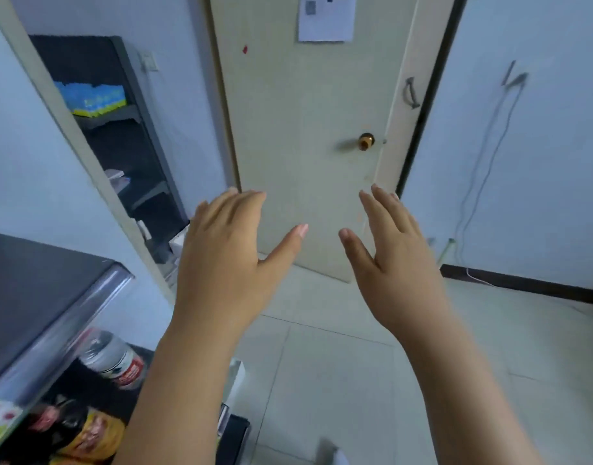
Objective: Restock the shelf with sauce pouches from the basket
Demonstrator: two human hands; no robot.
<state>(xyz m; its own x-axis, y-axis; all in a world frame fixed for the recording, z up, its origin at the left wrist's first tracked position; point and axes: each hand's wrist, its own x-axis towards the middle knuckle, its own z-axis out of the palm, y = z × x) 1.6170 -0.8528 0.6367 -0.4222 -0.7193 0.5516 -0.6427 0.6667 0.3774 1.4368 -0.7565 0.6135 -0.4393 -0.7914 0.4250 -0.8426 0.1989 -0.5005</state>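
Note:
My left hand (228, 253) and my right hand (394, 260) are both raised in front of me at mid-frame, backs toward the camera, fingers spread, holding nothing. At the lower left a dark shelf top (36, 297) with a shiny metal edge juts out. Under it lie packaged goods: yellow and red pouches (93, 434) and a clear jar with a red label (115, 360). No basket shows in this view.
A closed cream door (308, 135) with a brass knob (366, 141) stands straight ahead. A dark rack (120, 139) with blue and yellow packs is at the left behind a doorway frame. A pale tiled floor (355, 364) spreads below my hands.

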